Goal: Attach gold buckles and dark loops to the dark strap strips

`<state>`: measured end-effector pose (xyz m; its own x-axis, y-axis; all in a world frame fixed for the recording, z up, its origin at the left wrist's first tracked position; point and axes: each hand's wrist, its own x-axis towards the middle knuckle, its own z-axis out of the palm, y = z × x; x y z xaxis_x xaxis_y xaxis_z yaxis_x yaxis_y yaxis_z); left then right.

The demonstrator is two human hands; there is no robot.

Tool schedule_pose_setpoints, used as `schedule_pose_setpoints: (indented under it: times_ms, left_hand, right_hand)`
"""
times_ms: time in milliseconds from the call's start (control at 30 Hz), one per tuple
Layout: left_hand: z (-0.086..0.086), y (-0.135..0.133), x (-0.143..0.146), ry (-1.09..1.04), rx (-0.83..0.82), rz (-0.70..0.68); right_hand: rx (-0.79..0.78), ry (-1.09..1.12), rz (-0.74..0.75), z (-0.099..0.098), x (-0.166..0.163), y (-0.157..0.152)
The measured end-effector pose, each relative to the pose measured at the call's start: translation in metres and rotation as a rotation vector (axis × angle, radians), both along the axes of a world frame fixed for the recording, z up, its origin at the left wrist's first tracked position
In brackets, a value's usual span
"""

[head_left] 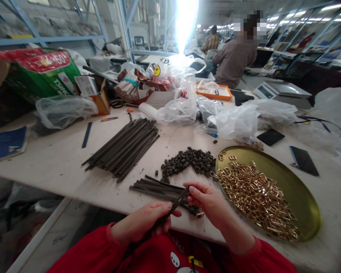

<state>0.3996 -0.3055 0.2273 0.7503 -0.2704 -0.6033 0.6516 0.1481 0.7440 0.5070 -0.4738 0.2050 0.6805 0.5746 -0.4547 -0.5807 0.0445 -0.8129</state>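
Note:
A dark strap (174, 206) runs slantwise between my two hands, above the table's front edge. My left hand (149, 220) is closed round its lower part, thumb on top. At the upper end my right hand (200, 195) pinches the strap between thumb and fingers. Just behind my hands lies a small bundle of dark straps (156, 191), with a gold buckle (199, 215) at its near end. A larger stack of straps (125, 146) is to the left. Beyond my right hand sits a heap of small dark loops (187, 162). Gold buckles (255, 193) fill much of a round tray (304, 201).
Plastic bags (233, 121) and an orange box (214, 91) crowd the back. At right are a phone (304, 160), a black pad (271, 137) and a scale (282, 93). A blue notebook (7, 143) lies far left. A person (235, 60) stands beyond the table.

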Motion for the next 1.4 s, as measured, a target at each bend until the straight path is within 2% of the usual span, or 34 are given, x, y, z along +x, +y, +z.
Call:
schedule_pose_setpoints:
  times_ms: [67, 133, 200, 333, 433, 667, 867, 1133, 1200, 1300, 1400]
  left_hand:
    - [-0.003, -0.004, 0.004, -0.021, 0.004, 0.048]
    - [-0.006, -0.008, 0.008, -0.029, 0.064, 0.086]
    - [-0.008, -0.012, 0.010, -0.079, 0.190, 0.087]
    - [-0.006, -0.017, 0.008, -0.353, 0.506, 0.035]
    - [-0.003, -0.021, 0.006, -0.456, 0.662, 0.001]
    - [0.000, -0.024, 0.004, -0.488, 0.779, -0.031]
    - [-0.003, -0.022, 0.005, -0.483, 0.671, -0.039]
    - [-0.005, -0.019, 0.006, -0.448, 0.505, 0.027]
    - [-0.004, -0.019, 0.006, -0.326, 0.401, 0.039]
    - [-0.005, -0.017, 0.005, -0.033, 0.205, 0.090]
    - [-0.008, -0.015, 0.004, 0.095, -0.018, 0.194]
  right_hand:
    - [0.016, 0.025, 0.014, 0.001, -0.005, 0.002]
    - [0.023, 0.031, -0.038, 0.000, -0.008, 0.002]
    - [0.011, 0.010, -0.101, -0.003, -0.010, 0.000]
    - [-0.076, -0.082, -0.149, -0.010, -0.013, -0.004]
    - [-0.107, -0.108, -0.172, -0.014, -0.014, -0.005]
    - [-0.073, -0.017, -0.156, -0.015, -0.017, -0.003]
    - [-0.068, 0.065, -0.138, -0.014, -0.022, 0.000]
    - [-0.054, 0.068, -0.151, -0.020, -0.023, 0.001]
    - [-0.041, 0.084, -0.144, -0.020, -0.024, 0.002]
    - [-0.030, 0.096, -0.136, -0.020, -0.024, 0.003]
    - [-0.025, 0.109, -0.121, -0.020, -0.025, 0.003]
